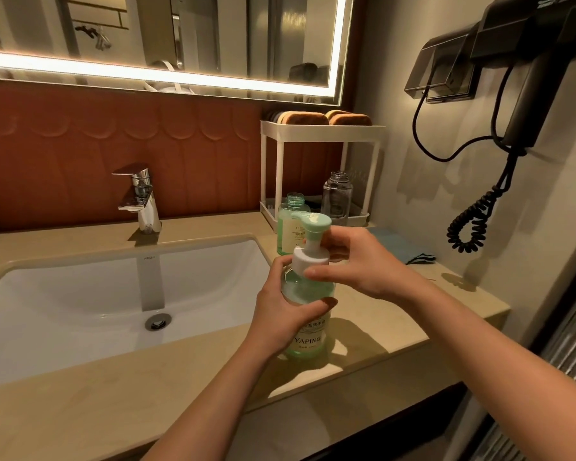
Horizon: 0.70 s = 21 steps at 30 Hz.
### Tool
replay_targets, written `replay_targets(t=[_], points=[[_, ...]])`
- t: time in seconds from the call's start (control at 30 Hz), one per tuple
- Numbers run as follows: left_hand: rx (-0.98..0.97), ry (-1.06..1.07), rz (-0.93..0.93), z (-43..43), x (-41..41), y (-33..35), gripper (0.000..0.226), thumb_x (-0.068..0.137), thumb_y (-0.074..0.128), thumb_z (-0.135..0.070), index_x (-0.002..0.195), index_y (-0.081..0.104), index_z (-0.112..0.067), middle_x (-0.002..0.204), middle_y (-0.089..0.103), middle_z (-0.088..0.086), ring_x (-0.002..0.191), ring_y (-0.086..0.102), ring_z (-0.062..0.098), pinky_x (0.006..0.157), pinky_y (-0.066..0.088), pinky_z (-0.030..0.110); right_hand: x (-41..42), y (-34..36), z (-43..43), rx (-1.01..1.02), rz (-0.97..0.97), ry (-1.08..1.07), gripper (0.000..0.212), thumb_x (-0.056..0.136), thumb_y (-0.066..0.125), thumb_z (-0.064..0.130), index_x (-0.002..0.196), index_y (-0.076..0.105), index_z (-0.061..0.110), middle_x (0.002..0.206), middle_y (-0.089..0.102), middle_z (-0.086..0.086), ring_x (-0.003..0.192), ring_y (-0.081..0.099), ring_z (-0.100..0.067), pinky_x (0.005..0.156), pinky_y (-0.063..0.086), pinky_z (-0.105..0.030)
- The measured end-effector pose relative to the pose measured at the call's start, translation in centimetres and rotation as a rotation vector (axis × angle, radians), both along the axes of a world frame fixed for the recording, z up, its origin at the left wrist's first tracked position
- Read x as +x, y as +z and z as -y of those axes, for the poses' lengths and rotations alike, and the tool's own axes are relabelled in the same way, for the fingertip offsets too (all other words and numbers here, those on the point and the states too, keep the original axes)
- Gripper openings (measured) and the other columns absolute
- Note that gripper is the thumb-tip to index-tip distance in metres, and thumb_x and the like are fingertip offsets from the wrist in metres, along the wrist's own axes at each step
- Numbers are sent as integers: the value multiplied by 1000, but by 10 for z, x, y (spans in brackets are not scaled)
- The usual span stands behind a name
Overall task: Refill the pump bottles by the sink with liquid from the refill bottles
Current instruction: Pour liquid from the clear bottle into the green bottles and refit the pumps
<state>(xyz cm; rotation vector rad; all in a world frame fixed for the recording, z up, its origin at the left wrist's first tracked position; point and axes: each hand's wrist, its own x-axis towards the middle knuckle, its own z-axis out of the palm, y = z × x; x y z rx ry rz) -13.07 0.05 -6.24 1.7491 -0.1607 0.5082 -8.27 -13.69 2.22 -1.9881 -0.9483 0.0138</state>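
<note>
A clear pump bottle point(308, 337) with green liquid and a "YAPING" label stands on the counter right of the sink. My left hand point(285, 311) grips its body. My right hand point(356, 261) pinches the white collar of its mint-topped pump head point(315, 234). Behind it stands an uncapped green refill bottle point(288, 221). An uncapped clear bottle point(336, 197) sits further back in the rack.
A white sink point(80, 304) with a chrome tap point(142, 197) fills the left. A white two-tier rack point(323, 131) holds sponges on top at the back. A blue cloth point(399, 247) lies by the wall. A black hair dryer with coiled cord point(473, 217) hangs at right.
</note>
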Motion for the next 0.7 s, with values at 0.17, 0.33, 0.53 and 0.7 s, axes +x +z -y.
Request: replay_targets(t=[0.17, 0.33, 0.53, 0.7], points=[[0, 1, 12, 0, 0, -1, 62, 51, 76, -41, 105, 44, -44, 97, 61, -23, 87, 62, -1, 68, 50, 13, -4, -9, -16, 31, -4, -104, 61, 60, 80, 43, 107, 40, 41, 99, 53, 23, 90, 54, 6, 70, 43, -13], [27, 3, 4, -1, 1, -2, 62, 58, 80, -28, 105, 42, -45, 98, 59, -21, 90, 59, -4, 69, 48, 10, -10, -16, -18, 113, -176, 45, 48, 78, 62, 44, 117, 34, 40, 117, 49, 14, 110, 50, 3, 80, 44, -10], [17, -7, -5, 0, -1, 1, 68, 55, 77, -41, 113, 43, -35, 105, 59, -16, 94, 58, -1, 76, 47, 16, -9, -14, 4, 118, -209, 116, 30, 97, 42, 16, 125, 50, 27, 112, 54, 25, 97, 50, 22, 76, 38, 1], [10, -16, -9, -1, -2, 1, 65, 54, 78, -43, 109, 43, -39, 103, 59, -16, 93, 60, 0, 75, 49, 17, -4, -9, -1, 205, -55, -19, 29, 70, 75, 31, 96, 64, 31, 95, 70, 11, 94, 64, -4, 86, 51, -24]])
